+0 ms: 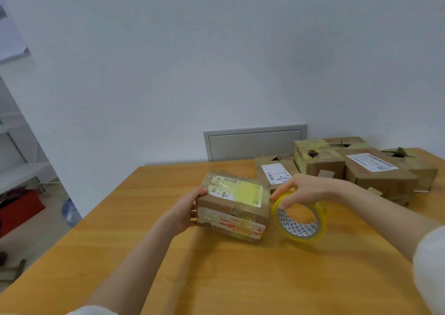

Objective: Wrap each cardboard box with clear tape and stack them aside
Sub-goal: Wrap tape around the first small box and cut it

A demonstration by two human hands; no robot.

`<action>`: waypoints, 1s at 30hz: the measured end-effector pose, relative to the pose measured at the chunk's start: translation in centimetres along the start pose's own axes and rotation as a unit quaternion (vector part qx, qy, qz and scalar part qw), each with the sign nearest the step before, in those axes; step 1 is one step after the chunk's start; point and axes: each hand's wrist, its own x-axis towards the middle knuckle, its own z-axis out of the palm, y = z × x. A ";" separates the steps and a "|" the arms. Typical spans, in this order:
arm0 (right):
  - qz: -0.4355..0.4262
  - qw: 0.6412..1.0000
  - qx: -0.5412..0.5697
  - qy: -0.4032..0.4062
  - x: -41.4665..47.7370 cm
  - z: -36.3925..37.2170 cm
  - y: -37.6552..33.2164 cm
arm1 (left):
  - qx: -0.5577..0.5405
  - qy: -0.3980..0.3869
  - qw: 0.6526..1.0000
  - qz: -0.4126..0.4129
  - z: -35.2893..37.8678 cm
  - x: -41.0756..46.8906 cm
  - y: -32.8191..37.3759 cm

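A small cardboard box (234, 204) with yellow and white labels and glossy tape on its top stands on the wooden table (216, 278). My left hand (185, 211) grips its left end, thumb on the top edge. Just right of the box, my right hand (303, 188) holds a roll of clear yellowish tape (299, 221) upright, fingers curled over its top rim and thumb inside the core. The roll stands close against the box's right side.
Several other cardboard boxes (378, 175) are grouped at the table's far right corner, some with labels and torn tops. A grey wall panel (255, 143) sits behind the table. Left of the table are white shelves and a red bag (19, 208) on the floor.
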 end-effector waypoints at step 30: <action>-0.026 0.998 -0.047 0.034 0.8 1.8 -0.5 | 0.735 -0.146 0.649 0.128 10.6 1.3 5.9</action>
